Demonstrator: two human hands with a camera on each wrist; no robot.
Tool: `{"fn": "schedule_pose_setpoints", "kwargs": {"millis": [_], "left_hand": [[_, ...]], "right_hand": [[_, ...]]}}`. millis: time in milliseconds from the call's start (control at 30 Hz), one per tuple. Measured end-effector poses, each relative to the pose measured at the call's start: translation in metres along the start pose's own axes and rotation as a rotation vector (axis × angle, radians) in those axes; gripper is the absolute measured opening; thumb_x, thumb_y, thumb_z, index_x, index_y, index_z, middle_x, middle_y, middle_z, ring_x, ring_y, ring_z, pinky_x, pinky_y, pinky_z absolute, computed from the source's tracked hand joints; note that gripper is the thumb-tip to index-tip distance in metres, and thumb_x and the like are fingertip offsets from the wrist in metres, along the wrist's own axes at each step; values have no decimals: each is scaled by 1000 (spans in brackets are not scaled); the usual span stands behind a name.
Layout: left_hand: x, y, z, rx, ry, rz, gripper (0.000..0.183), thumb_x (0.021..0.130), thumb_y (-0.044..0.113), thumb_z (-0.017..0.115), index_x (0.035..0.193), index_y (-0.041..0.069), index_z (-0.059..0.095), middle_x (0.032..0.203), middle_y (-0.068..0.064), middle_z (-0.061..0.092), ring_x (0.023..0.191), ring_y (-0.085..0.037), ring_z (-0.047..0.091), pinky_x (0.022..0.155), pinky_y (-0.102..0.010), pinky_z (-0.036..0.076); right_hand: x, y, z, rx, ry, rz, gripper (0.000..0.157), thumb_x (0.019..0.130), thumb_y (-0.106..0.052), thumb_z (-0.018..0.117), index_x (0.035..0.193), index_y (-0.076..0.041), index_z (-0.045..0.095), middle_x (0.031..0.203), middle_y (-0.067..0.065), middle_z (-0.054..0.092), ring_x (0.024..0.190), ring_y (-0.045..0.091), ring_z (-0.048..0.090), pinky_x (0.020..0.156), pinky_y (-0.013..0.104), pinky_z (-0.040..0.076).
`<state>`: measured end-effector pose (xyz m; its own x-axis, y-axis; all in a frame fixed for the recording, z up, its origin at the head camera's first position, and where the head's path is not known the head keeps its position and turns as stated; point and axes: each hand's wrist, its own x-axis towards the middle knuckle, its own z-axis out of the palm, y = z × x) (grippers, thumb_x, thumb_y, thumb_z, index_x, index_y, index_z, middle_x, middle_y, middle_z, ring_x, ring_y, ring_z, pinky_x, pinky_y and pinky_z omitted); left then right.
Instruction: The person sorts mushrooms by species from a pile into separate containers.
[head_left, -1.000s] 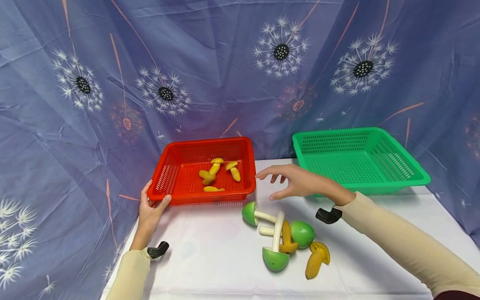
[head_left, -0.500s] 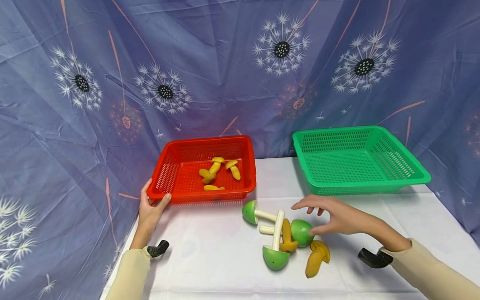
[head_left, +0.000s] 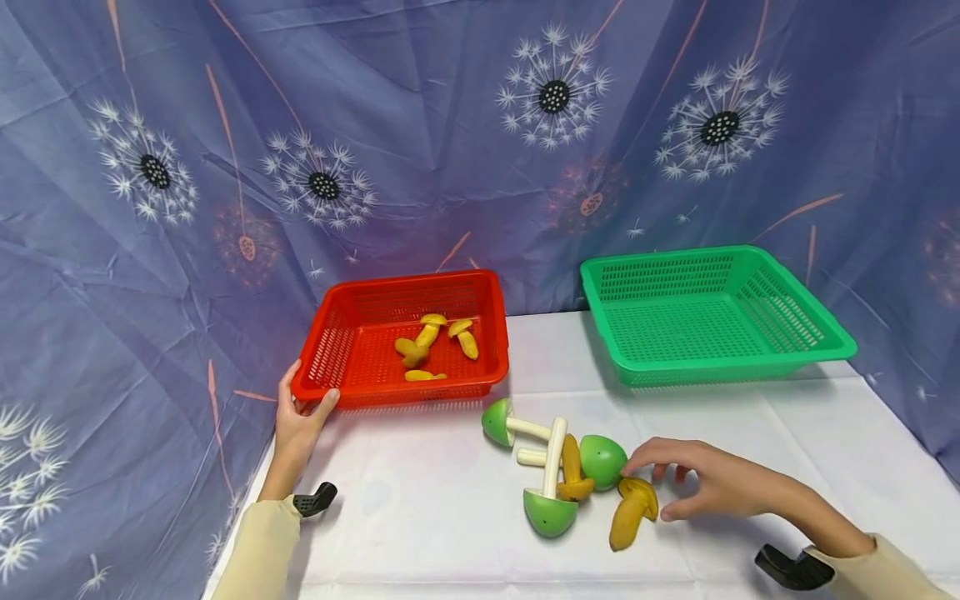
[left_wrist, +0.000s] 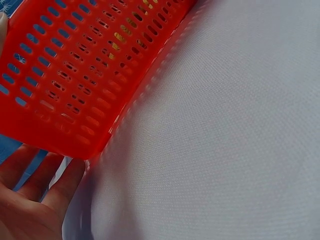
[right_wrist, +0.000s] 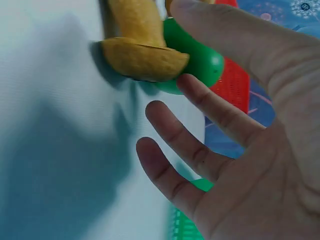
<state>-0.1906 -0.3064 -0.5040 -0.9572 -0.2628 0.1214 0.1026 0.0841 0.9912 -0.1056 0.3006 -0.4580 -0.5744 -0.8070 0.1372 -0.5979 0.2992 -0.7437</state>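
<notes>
My left hand (head_left: 297, 433) grips the near left corner of a red plastic basket (head_left: 420, 393), thumb on the front rim and fingers round the side. Several yellow-brown toy mushrooms (head_left: 464, 340) lie in that basket. My right hand (head_left: 716, 482) is just right of a brown toy mushroom (head_left: 630, 521), thumb and fingers spread around its cap side, holding nothing. In the right wrist view the cap (right_wrist: 145, 60) is close to the fingertips. Left of it lie three green-capped mushrooms with white stems, one cap (head_left: 550, 514) nearest me, and another brown mushroom (head_left: 572, 475) among them.
A green plastic basket (head_left: 738, 365) stands at the back right with nothing in it. White cloth (head_left: 420, 517) covers the table. A blue curtain with dandelion prints (head_left: 420, 150) hangs behind and on the left.
My right hand has moved away from beside the red basket, toward me and to the right, down to the brown mushroom. The left hand keeps its hold on the basket corner.
</notes>
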Motion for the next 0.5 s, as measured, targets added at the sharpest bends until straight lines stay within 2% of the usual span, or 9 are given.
{"fn": "schedule_pose_setpoints", "kwargs": {"millis": [300,500], "left_hand": [[1,0,1,-14,3,8,91,94,4,74,163,29,21,156,-15,41,133,-28,47,96,-12,46],[0,-1,0,-24,2,17,90,94,2,74,163,28,22,156,-14,41,133,-29,47,95,-11,46]], "right_hand": [[-4,14,14,-56,30,72,54,86,-23,86,133,-22,61,116,-7,66,91,13,58,69,27,50],[-4,19,20,-61,57,109,51,85,-24,86,130,-24,61,109,-9,66,87,13,58,65,26,47]]}}
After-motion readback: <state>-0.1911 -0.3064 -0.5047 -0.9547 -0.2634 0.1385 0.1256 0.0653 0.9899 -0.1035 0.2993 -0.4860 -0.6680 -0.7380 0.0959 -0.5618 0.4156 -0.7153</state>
